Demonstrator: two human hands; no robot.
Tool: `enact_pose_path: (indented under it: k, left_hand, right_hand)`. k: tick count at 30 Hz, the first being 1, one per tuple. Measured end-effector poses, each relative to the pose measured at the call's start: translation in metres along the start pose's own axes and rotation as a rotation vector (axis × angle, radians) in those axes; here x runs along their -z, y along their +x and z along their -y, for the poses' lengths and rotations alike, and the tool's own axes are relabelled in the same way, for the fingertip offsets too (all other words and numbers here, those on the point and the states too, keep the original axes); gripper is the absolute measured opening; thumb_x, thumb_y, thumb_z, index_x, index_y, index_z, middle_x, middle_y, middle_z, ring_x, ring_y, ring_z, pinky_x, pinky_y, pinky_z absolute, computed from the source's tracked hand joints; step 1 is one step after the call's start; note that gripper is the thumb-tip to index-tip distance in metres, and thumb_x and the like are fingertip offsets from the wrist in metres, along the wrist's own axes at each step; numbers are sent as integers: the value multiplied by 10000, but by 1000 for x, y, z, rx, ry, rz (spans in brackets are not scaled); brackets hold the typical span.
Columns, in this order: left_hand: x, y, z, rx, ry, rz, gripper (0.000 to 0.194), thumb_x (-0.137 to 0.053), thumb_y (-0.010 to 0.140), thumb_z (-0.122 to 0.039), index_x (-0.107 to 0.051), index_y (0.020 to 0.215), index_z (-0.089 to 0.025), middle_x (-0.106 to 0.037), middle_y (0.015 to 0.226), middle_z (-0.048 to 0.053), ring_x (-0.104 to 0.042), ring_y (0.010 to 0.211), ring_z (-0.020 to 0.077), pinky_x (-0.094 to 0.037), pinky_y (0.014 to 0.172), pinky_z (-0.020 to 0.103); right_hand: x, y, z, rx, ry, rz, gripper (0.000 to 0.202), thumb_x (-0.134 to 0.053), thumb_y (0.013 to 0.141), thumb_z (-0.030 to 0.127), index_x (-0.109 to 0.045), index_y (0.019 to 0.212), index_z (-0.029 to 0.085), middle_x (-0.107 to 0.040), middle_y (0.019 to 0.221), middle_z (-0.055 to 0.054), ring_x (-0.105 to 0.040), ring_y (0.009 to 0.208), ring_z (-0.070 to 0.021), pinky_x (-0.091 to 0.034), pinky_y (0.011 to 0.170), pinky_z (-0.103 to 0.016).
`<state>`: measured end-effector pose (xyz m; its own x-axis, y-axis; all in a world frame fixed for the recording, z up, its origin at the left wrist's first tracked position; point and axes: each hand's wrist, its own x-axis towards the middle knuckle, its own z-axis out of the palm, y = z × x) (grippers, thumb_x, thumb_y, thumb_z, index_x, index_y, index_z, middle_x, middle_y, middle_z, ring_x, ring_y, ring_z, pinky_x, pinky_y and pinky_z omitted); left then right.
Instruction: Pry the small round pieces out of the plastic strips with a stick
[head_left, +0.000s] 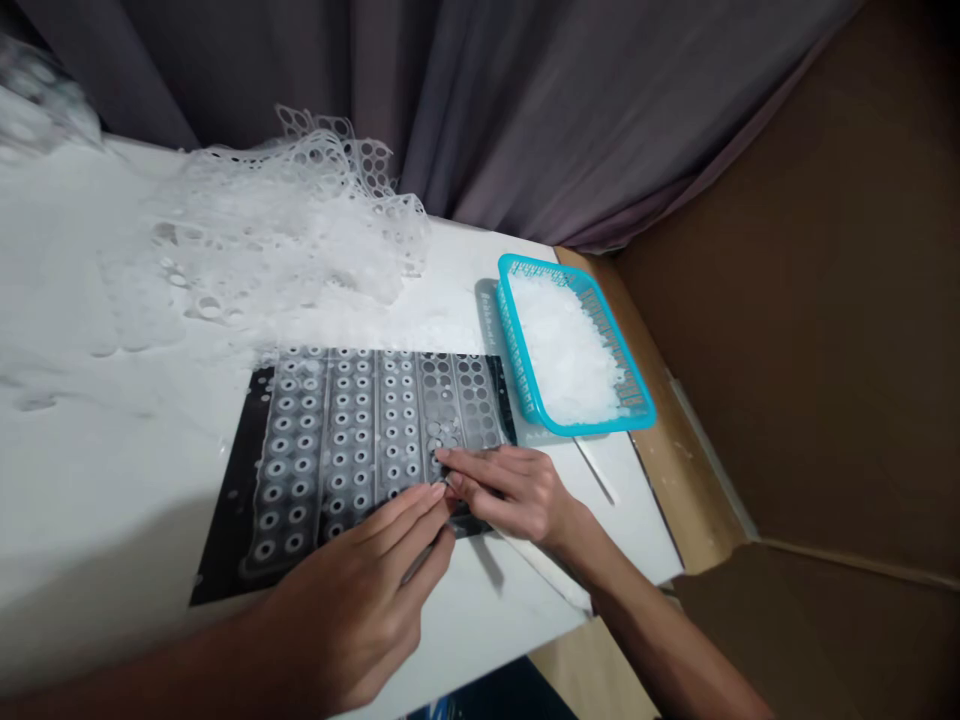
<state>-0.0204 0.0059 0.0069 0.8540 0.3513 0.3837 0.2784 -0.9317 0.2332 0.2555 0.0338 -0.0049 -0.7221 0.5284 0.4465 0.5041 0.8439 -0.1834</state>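
A black board (229,520) lies on the white table, with clear strips (349,430) across it that carry rows of small white rings with dark centres. The strips on the right bear plain round discs (474,400) instead, some loose. Over the board's lower right part, my left hand (367,580) is closed, its fingertips pinched together. My right hand (521,490) meets it there, closed too, with its index finger stretched over the loose discs. A tiny piece seems to sit between the fingertips, but its kind is hidden.
Behind the board, a heap of clear plastic sheet scraps (285,230) punched with holes covers the table. A turquoise basket (600,431) holds many small white pieces (562,350). A thin white stick (598,473) lies below it. A grey curtain (487,110) and brown panel (810,300) border the table.
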Motion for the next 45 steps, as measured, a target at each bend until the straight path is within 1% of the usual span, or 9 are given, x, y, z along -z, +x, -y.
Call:
enact_pose_path:
  k: [6,14,20,26,29,32,35,40,45]
  left_hand:
    - [-3,-1,-4,84,-102,3,486,-604,1023,-230,-612,1468,-34,-653,1520,203,-557,1494,344,-349,1354,485]
    - [3,3,-6,173,-208,-105,670,-549,995,-106,-395,1644,-48,-654,1536,181,-561,1495,289,-454,1301,465]
    - [-2,0,-4,185,-218,-111,590,-540,1013,-110,-464,1596,-51,-616,1580,177,-511,1541,285,-419,1327,454]
    - [-7,-4,-4,146,-191,-98,494,-569,1015,-132,-569,1501,-37,-612,1580,191,-474,1568,300,-386,1346,466]
    - [-11,-5,-3,102,-112,-51,508,-603,1021,-194,-585,1501,-30,-593,1598,216,-471,1572,346,-392,1335,491]
    - [-10,-5,-3,45,-21,32,535,-628,1027,-286,-605,1493,-23,-585,1602,236,-484,1560,393,-388,1330,518]
    - [-6,-2,-2,9,34,63,540,-638,1027,-335,-632,1462,-14,-576,1605,258,-485,1555,419,-383,1325,532]
    - [0,0,-1,-55,69,16,500,-623,1020,-281,-655,1425,12,-616,1550,284,-575,1471,415,-433,1275,529]
    - [-3,-1,-2,-71,73,15,497,-608,1024,-283,-663,1422,10,-667,1489,271,-635,1398,391,-453,1246,518]
  right_hand:
    - [-2,3,-3,-87,19,10,262,-713,1045,182,-735,797,263,-812,1329,-27,-783,705,-153,-594,563,-309]
    - [-5,8,1,-164,71,-17,235,-718,1040,204,-766,825,287,-833,1287,9,-724,634,-136,-556,543,-306]
    - [-9,13,1,-192,-28,-23,237,-712,1043,205,-777,830,287,-837,1272,23,-700,601,-127,-536,533,-303]
    - [-17,28,5,-366,204,-190,136,-722,1051,217,-812,957,257,-865,1174,-38,-837,824,-189,-668,702,-305]
    - [-10,29,14,-529,259,-414,133,-729,1031,172,-811,964,253,-864,1153,-59,-860,951,-240,-716,759,-345]
    - [16,20,13,-635,4,-632,123,-767,1008,202,-826,1011,309,-858,1176,-28,-860,933,-262,-738,794,-402]
    - [54,6,-3,-682,-138,-705,120,-792,994,212,-827,1066,302,-820,1305,-41,-844,1012,-283,-709,945,-483]
    - [82,-3,-3,-668,-425,-602,126,-900,901,225,-816,990,253,-829,1267,-79,-799,1119,-330,-634,1027,-568]
    - [46,6,44,-499,84,-408,237,-855,886,82,-784,1039,248,-835,1184,-97,-787,1011,-301,-655,858,-501]
